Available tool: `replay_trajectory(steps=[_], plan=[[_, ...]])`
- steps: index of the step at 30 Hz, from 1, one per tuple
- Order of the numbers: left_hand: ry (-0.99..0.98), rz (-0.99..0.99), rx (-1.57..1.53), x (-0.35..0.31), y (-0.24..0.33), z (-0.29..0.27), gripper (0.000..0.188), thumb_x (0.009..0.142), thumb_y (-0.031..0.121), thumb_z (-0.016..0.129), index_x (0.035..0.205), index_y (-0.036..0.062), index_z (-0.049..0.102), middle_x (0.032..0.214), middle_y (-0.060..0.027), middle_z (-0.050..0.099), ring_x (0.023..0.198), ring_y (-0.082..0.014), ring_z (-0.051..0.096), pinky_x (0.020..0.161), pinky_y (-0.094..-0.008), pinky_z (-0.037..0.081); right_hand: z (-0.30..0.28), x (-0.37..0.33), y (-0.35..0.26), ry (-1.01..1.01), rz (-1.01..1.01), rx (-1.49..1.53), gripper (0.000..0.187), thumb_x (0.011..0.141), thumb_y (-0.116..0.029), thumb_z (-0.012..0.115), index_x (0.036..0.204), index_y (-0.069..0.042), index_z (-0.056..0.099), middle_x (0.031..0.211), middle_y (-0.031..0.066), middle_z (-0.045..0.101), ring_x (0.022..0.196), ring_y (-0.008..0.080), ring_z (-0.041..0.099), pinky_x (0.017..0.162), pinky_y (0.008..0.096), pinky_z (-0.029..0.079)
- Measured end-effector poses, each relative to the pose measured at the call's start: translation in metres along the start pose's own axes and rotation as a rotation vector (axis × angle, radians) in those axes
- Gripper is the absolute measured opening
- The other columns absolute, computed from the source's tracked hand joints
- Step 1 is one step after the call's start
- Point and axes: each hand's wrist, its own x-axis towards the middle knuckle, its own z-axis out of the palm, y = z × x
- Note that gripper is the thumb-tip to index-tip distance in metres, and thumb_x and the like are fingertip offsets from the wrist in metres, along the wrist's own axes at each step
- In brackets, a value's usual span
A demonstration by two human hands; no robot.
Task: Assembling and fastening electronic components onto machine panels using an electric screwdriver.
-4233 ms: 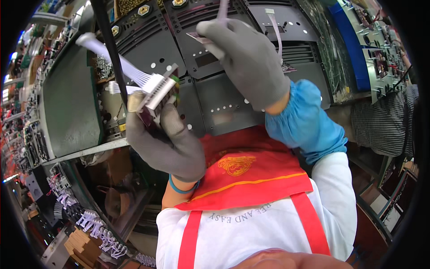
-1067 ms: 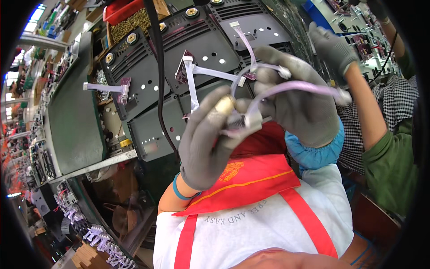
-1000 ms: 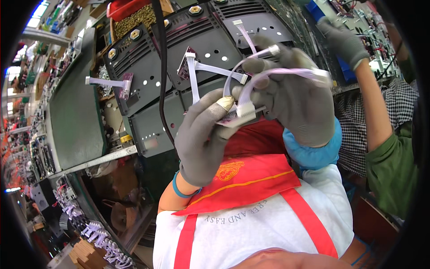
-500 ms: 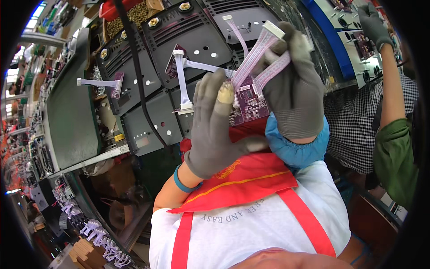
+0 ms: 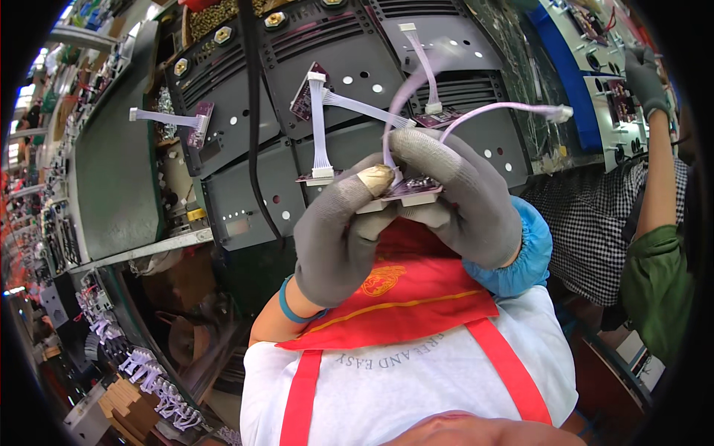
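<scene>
Both gloved hands hold a purple circuit board (image 5: 416, 187) between them above the front edge of the dark panels. My left hand (image 5: 342, 227) is closed on the board's left side, its pale-tipped finger at the cable base. Closed round the other side is my right hand (image 5: 472, 197), with a blue cuff at the wrist. Two ribbon cables rise from the board; the right cable (image 5: 513, 108) arcs to a white plug, while the other is smeared by motion. More purple boards with white ribbon cables lie around: one board (image 5: 202, 125) at left, another (image 5: 303, 93) in the middle, one (image 5: 437, 117) behind my right hand.
Dark slotted metal panels (image 5: 245, 197) cover the bench. A black cable (image 5: 253, 97) hangs across them. Small brass-coloured parts (image 5: 216, 21) fill a bin at the back. At right, a co-worker's gloved hand (image 5: 645, 78) is over white panels beside a blue strip (image 5: 569, 82).
The held board has tilted nearly edge-on. My left hand has closed on it, and my right hand has moved from the cables down to the board. The cables now swing free.
</scene>
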Motion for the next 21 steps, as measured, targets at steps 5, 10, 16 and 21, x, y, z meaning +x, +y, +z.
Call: replay_trajectory(steps=[5, 10, 16, 21], plan=[[0.185, 0.228, 0.047, 0.005, -0.004, 0.010, 0.019, 0.089, 0.004, 0.060, 0.106, -0.0037, 0.057, 0.107, -0.0281, 0.061, 0.090, -0.0371, 0.066, 0.075, -0.0379, 0.054, 0.013, -0.003, -0.007, 0.068, -0.047, 0.116, 0.032, 0.085, -0.013, 0.065, 0.114, -0.004, 0.055, 0.116, 0.0248, 0.056, 0.100, 0.0397, 0.062, 0.081, 0.0425, 0.053], [0.008, 0.239, -0.025, 0.006, 0.002, 0.000, 0.034, 0.071, -0.005, 0.061, 0.104, -0.0031, 0.058, 0.106, -0.0258, 0.059, 0.094, -0.0419, 0.062, 0.078, -0.0426, 0.052, 0.022, -0.024, -0.011, 0.131, 0.070, 0.520, 0.045, 0.083, -0.001, 0.063, 0.126, -0.001, 0.048, 0.130, 0.0224, 0.048, 0.115, 0.0362, 0.054, 0.096, 0.0437, 0.047], [0.026, 0.133, -0.099, -0.003, 0.015, -0.015, 0.032, 0.073, -0.002, 0.061, 0.105, -0.0021, 0.057, 0.107, -0.0271, 0.058, 0.094, -0.0419, 0.061, 0.077, -0.0431, 0.052, -0.002, 0.006, -0.041, -0.122, 0.812, 0.621, 0.046, 0.076, -0.006, 0.066, 0.120, 0.005, 0.056, 0.125, 0.0179, 0.055, 0.119, 0.0263, 0.053, 0.104, 0.0391, 0.041], [-0.023, 0.267, -0.014, 0.000, 0.004, -0.025, 0.034, 0.079, 0.003, 0.060, 0.111, -0.0020, 0.052, 0.111, -0.0276, 0.057, 0.093, -0.0395, 0.061, 0.077, -0.0413, 0.052, 0.014, 0.024, -0.046, -0.025, 0.762, 1.074, 0.030, 0.075, -0.006, 0.069, 0.102, 0.000, 0.059, 0.116, 0.0184, 0.055, 0.106, 0.0330, 0.057, 0.093, 0.0456, 0.046]])
